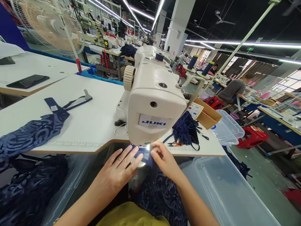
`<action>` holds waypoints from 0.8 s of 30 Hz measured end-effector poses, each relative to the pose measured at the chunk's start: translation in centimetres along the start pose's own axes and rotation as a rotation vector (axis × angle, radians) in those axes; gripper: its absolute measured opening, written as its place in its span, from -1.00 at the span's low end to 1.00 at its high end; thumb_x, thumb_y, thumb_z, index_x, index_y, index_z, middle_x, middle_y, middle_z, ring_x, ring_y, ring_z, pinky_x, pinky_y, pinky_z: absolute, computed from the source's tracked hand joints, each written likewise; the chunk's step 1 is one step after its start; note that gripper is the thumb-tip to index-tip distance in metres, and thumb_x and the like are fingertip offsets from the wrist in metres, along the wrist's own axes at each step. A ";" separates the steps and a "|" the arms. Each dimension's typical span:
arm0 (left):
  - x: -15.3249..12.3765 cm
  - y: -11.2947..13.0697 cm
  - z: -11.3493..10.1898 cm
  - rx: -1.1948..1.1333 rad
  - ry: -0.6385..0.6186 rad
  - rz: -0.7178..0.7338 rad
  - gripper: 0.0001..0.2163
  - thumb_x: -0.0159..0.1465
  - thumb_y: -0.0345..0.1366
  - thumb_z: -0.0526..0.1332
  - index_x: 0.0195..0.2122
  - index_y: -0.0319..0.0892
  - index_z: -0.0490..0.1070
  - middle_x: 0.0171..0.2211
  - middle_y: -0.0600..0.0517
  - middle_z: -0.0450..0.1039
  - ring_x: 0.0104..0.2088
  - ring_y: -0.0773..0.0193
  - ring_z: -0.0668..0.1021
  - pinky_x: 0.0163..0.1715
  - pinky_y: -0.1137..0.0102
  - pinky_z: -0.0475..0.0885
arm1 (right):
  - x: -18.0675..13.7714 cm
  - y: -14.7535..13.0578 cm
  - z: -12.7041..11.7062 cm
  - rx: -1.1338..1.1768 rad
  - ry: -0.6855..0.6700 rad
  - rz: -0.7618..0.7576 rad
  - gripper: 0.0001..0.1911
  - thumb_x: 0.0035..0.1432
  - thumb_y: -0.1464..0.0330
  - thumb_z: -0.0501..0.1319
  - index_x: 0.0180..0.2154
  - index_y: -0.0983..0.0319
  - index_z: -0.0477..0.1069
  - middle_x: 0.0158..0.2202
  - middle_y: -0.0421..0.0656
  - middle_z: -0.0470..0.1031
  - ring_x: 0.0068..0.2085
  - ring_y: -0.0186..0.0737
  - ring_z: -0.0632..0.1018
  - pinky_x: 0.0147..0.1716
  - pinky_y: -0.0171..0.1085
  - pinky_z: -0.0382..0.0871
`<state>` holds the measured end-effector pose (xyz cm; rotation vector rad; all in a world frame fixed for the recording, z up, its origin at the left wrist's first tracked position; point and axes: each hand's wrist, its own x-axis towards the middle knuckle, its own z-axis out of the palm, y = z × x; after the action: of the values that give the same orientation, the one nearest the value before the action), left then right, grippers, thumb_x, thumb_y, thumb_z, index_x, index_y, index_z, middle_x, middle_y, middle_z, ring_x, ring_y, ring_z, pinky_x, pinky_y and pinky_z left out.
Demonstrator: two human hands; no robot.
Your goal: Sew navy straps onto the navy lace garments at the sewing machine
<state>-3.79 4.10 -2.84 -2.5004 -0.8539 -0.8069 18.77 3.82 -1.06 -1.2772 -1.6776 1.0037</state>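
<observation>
A white JUKI sewing machine (154, 103) stands in front of me, its lit needle area low over a navy garment (147, 157). My left hand (119, 168) lies with fingers stretched out on the garment's edge, left of the needle area. On the other side, my right hand (163, 158) has its fingers curled, with thumb and forefinger pinched on the navy cloth beside the light. The needle and presser foot are hidden by the machine head. Below, the garment's ruffled navy part (160, 197) hangs toward my lap.
Another ruffled navy garment (35, 133) lies on the table at left. Navy straps (185, 127) and orange thread snips (175, 144) are at right, near a cardboard box (207, 113). A clear plastic bin (225, 188) stands below. A phone (28, 81) rests far left, near a fan (53, 25).
</observation>
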 end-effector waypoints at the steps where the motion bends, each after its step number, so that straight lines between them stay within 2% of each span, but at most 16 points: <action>1: -0.2 0.0 0.0 -0.002 -0.010 -0.005 -0.60 0.34 -0.25 0.09 0.20 -0.11 0.22 0.18 -0.05 0.32 0.19 0.11 0.36 0.24 0.20 0.03 | -0.1 0.0 -0.1 -0.023 0.003 -0.017 -0.71 0.27 0.33 0.10 0.03 0.16 0.26 -0.36 -0.26 0.38 -0.32 -0.32 0.40 -0.28 -0.33 0.25; 6: -0.3 1.1 0.1 -0.030 0.050 -0.080 -0.59 0.31 -0.21 0.14 0.18 -0.12 0.26 0.12 -0.07 0.39 0.11 0.17 0.44 0.24 0.22 -0.01 | 0.3 -0.7 0.0 -0.197 0.047 -0.082 -0.76 0.26 0.36 0.10 -0.03 0.16 0.33 -0.28 -0.20 0.42 -0.21 -0.24 0.41 -0.16 -0.27 0.27; 9: 0.0 2.1 0.4 -0.036 0.088 -0.163 -0.59 0.33 -0.26 0.13 0.20 -0.09 0.22 0.11 -0.04 0.41 0.08 0.21 0.47 0.23 0.24 -0.02 | 1.2 -1.1 0.3 -0.271 0.028 -0.140 -0.86 0.28 0.36 0.07 -0.17 0.18 0.38 -0.28 -0.17 0.43 -0.22 -0.23 0.41 -0.17 -0.25 0.29; 13: 0.2 3.1 0.8 -0.015 0.142 -0.288 -0.57 0.33 -0.31 0.12 0.23 -0.08 0.17 0.11 -0.05 0.40 0.08 0.21 0.47 0.22 0.25 0.00 | 1.8 -1.4 0.3 -0.350 -0.023 -0.193 -0.81 0.31 0.39 0.03 -0.30 0.18 0.39 -0.31 -0.17 0.42 -0.24 -0.23 0.42 -0.19 -0.26 0.29; 19: 0.2 2.8 0.6 0.073 0.055 -0.233 -0.58 0.32 -0.36 0.14 0.21 -0.13 0.20 0.15 -0.07 0.34 0.10 0.19 0.46 0.24 0.23 -0.04 | 1.9 -1.2 0.2 -0.416 -0.008 -0.217 -0.79 0.32 0.39 0.04 -0.34 0.18 0.39 -0.31 -0.17 0.42 -0.23 -0.23 0.42 -0.20 -0.26 0.28; 24: 0.0 2.6 0.6 0.102 0.043 -0.167 -0.60 0.32 -0.35 0.13 0.19 -0.19 0.24 0.15 -0.13 0.34 0.09 0.15 0.47 0.25 0.22 -0.09 | 1.9 -0.9 0.2 -0.409 0.004 -0.210 -0.79 0.32 0.39 0.04 -0.34 0.18 0.40 -0.31 -0.17 0.43 -0.23 -0.23 0.42 -0.20 -0.26 0.27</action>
<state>-1.90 2.45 -3.69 -2.3379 -1.0726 -0.8448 17.87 5.48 -0.09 -1.3165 -2.0347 0.5495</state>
